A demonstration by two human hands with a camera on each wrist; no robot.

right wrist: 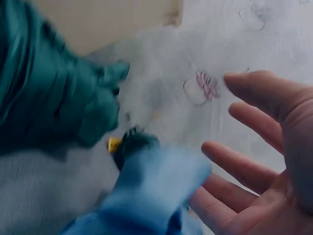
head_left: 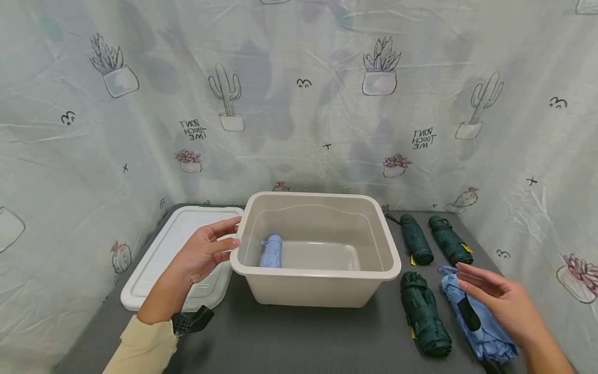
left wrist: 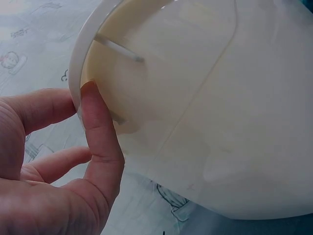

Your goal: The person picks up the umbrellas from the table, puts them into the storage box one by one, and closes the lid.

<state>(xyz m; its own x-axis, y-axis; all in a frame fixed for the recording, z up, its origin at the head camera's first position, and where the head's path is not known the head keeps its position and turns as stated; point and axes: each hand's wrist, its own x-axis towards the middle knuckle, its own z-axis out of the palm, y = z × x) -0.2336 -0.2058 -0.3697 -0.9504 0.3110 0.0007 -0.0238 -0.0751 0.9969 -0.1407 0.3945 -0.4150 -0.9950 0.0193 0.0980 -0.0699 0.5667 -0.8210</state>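
Note:
A beige plastic bin [head_left: 322, 288] stands in the middle of the table. My left hand [head_left: 207, 252] pinches its left rim, thumb and fingers on either side of the edge in the left wrist view. Inside the bin, at the left, lies a small light-blue rolled bundle [head_left: 272, 252], probably a folded umbrella. At the right, my right hand [head_left: 506, 301] hovers over a blue folded umbrella [head_left: 490, 332] with a dark patch. Its fingers are spread and nearly straight in the right wrist view, close to the blue fabric [right wrist: 156, 191]. Whether they touch it, I cannot tell.
Three dark green folded umbrellas lie right of the bin: one near the front [head_left: 425, 314], one behind it [head_left: 416, 239] and one at the back right [head_left: 450, 240]. A white lid [head_left: 163, 259] lies flat at the left. Patterned curtains [head_left: 299, 119] enclose the grey table [head_left: 289, 337].

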